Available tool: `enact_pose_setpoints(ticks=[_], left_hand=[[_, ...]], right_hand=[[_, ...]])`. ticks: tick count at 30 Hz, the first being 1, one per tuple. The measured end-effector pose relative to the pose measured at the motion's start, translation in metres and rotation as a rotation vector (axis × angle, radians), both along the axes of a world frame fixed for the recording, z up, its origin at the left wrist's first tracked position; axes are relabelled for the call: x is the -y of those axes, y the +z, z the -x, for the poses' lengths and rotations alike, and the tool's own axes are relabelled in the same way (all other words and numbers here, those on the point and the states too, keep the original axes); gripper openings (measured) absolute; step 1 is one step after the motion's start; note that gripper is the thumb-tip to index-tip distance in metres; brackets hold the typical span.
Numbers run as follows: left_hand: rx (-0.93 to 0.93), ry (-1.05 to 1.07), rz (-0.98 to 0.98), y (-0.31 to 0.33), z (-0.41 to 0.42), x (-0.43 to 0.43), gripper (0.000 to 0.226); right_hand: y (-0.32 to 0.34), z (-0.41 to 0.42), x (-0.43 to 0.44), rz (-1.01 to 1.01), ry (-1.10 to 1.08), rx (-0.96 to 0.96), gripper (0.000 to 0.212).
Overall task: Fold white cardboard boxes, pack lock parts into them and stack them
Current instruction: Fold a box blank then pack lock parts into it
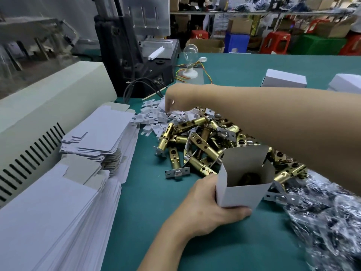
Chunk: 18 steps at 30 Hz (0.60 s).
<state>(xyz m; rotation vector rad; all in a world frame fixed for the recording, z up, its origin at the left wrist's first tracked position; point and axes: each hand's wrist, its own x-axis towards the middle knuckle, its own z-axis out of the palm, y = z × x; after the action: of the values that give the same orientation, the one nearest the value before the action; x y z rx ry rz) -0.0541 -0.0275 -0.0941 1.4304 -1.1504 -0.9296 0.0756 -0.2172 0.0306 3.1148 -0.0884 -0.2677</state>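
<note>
My left hand grips an open white cardboard box upright on the green table, near the front of a pile of brass lock latches. A dark part lies inside the box. My right hand reaches across and over the pile to a heap of small white card inserts, with its fingertips pinched down into them. Whether it holds one I cannot tell. Two stacks of flat white box blanks lie to the left. Two folded white boxes stand at the far right.
A cream machine housing runs along the left edge. A black machine with cables stands behind the inserts, beside a light bulb on a white base. Crinkled plastic bags of parts fill the near right.
</note>
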Motion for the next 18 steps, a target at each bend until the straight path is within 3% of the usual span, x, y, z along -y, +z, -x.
enact_pose_setpoints(ticks=[6, 11, 15, 18], left_hand=[[-0.035, -0.002, -0.014, 0.001, 0.000, -0.001, 0.032], [-0.085, -0.015, 0.001, 0.004, 0.001, -0.002, 0.034], [-0.081, -0.006, -0.008, 0.007, 0.000, -0.002, 0.033], [-0.079, 0.024, -0.032, 0.008, 0.001, -0.002, 0.037]], right_hand=[[0.024, 0.033, 0.002, -0.529, -0.161, 0.399, 0.017], [0.044, 0.090, -0.015, -0.836, -0.246, 0.504, 0.058], [0.060, 0.152, -0.024, -1.125, -0.236, 0.582, 0.029], [0.068, 0.198, -0.030, -1.280, -0.202, 0.599, 0.021]])
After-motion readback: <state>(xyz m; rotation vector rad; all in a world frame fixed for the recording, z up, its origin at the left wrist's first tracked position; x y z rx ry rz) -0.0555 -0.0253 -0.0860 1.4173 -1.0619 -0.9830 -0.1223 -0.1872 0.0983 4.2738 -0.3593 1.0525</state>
